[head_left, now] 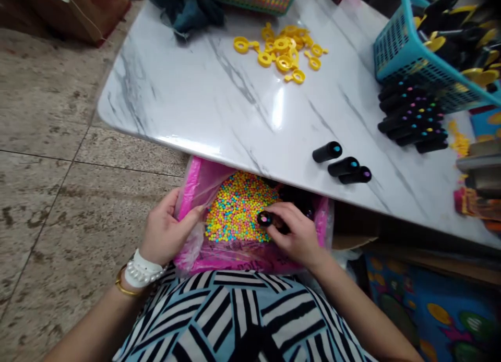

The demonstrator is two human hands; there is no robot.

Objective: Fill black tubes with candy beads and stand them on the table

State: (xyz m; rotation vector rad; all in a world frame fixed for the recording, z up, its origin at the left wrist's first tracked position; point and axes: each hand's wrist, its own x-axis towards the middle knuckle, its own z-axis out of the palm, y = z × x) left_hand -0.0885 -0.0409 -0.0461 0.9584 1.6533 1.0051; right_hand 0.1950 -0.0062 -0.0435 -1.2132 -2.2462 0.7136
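A pink plastic-lined box on my lap holds a heap of tiny multicoloured beads. My left hand grips the box's left edge and its plastic liner. My right hand is inside the box, fingers closed around a small black tube that lies on its side, its open end over the beads. Three more black tubes with coloured ends lie on the white marble table just beyond the box.
A pile of yellow plastic rings lies at the table's far middle. A stack of black tubes sits at the right beside a blue basket with black and yellow parts. Tiled floor lies to the left.
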